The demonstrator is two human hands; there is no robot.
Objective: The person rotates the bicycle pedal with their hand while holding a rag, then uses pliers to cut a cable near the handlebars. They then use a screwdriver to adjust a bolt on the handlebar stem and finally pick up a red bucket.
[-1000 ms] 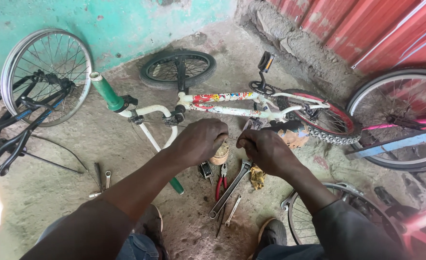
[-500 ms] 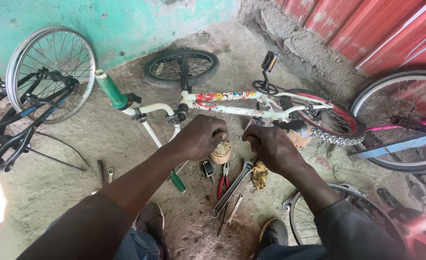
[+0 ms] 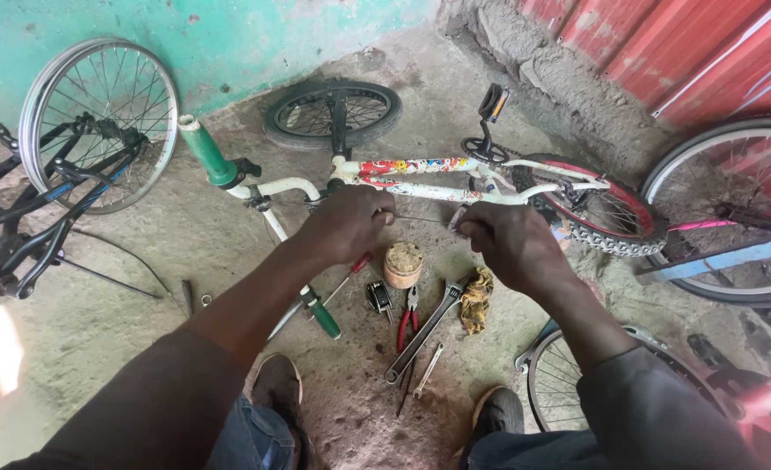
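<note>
- Rough concrete floor ran up to a teal painted wall and, on the right, a red corrugated sheet; I watched from above, looking down past both forearms.
- My left hand was curled shut, fingertips pinching one end of a thin wire; my right hand was likewise closed, pinching the other end.
- That wire stretched straight between the two hands, held just in front of the small bicycle and above the tools on the floor.
- It looked like a fine, dark metal strand, taut, too thin for me to make out any surface detail.
- Its long axis ran almost level from left to right, roughly parallel to the bicycle's frame tubes.
- Behind it, the bicycle lay on its side, white frame with colourful stickers, green handlebar grip pointing up-left, knobbly rear tyre to the right, front wheel flat on the floor.
- Below the hands sat a small round tin of pale grease, with red-handled pliers, a long spanner, a green-handled screwdriver and a yellow rag lying near it.
- Another spoked wheel leaned at the far left, well apart from the hands.
</note>
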